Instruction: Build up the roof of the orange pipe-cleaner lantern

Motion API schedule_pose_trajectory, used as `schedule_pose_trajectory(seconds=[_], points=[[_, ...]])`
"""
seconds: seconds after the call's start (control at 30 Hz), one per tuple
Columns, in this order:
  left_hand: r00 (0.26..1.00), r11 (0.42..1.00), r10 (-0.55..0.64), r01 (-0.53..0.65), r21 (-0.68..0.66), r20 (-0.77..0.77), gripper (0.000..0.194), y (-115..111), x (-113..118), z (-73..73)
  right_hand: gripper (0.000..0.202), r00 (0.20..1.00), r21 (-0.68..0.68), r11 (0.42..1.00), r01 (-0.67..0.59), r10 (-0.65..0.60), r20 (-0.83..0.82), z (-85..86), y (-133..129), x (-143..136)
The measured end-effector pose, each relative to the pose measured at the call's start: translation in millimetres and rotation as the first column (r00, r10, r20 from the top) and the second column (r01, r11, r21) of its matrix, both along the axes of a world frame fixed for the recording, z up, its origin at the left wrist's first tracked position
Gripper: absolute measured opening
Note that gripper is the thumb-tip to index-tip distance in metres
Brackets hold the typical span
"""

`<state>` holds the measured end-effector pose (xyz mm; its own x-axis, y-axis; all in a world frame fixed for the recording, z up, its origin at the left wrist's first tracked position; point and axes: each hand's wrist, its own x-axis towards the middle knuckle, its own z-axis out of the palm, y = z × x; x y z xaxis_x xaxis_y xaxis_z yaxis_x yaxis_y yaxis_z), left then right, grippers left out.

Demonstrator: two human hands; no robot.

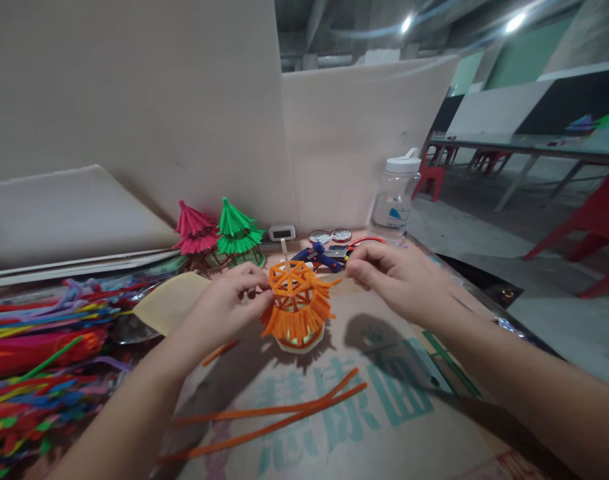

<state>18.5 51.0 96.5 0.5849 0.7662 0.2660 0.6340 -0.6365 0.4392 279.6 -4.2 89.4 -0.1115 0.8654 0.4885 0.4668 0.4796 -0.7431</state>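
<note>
In front of me stands a small orange pipe-cleaner pagoda with a fringed lower roof, an open spoked frame on top and a thin wooden stick rising from its middle. My left hand is closed at its left side, thumb and fingers pinching the edge of the frame. To the right, my right hand is closed in a pinch, a little apart from the fringe; what its fingertips hold, if anything, is too small to make out. Loose orange pipe cleaners lie on the printed cardboard nearer to me.
A pink pagoda and a green one stand behind. Blue-handled pliers and a water bottle are at the back. Bundles of coloured pipe cleaners fill the left. White partitions rise behind.
</note>
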Motion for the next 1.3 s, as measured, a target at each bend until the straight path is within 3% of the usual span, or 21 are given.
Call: schedule_pose_trajectory(seconds=[0.13,0.27,0.4,0.53,0.7,0.87,1.0,1.1,1.17,1.3], points=[[1.000,1.000,0.008,-0.008,-0.004,0.029,0.026,2,-2,1.5,0.021,0.993,0.046,0.996,0.079,-0.075,-0.088,12.5,-4,12],[0.999,0.999,0.029,-0.029,-0.014,0.019,0.029,4,-3,1.8,0.010,0.981,0.065,0.989,0.130,-0.119,-0.154,12.8,-6,12],[1.000,1.000,0.013,-0.013,-0.020,-0.006,0.029,5,-3,1.3,0.019,0.997,0.046,0.996,0.081,-0.082,0.017,1.5,-4,-1],[0.998,0.998,-0.056,0.056,-0.015,-0.006,0.030,6,-4,0.1,0.012,0.990,-0.015,1.000,-0.018,0.020,0.142,-13.0,0,-13],[0.996,0.995,-0.089,0.089,-0.051,0.010,0.029,7,-6,-2.5,0.012,0.986,-0.082,0.995,-0.064,0.075,0.147,-21.6,-1,-24],[0.992,0.992,-0.118,0.119,-0.036,0.034,0.031,6,-4,-5.6,0.011,0.989,-0.060,0.996,-0.066,0.073,0.128,-22.4,-8,-32],[0.996,0.996,-0.088,0.088,-0.017,0.018,0.031,2,-5,-0.4,0.013,0.989,-0.068,0.996,-0.056,0.064,0.131,-20.9,-9,-32],[0.994,0.994,-0.103,0.101,-0.051,-0.047,0.042,-3,-10,7.3,0.016,0.997,-0.044,0.997,-0.062,0.064,0.047,-17.7,-7,-27],[0.986,0.987,-0.143,0.136,-0.085,-0.084,0.048,-7,-13,11.1,0.015,0.985,-0.017,0.991,-0.134,0.131,-0.110,-14.8,-6,-22],[0.982,0.983,-0.140,0.123,-0.133,-0.128,0.053,-11,-12,12.8,0.017,0.818,-0.014,0.921,-0.388,0.338,-0.466,-7.0,-6,-12]])
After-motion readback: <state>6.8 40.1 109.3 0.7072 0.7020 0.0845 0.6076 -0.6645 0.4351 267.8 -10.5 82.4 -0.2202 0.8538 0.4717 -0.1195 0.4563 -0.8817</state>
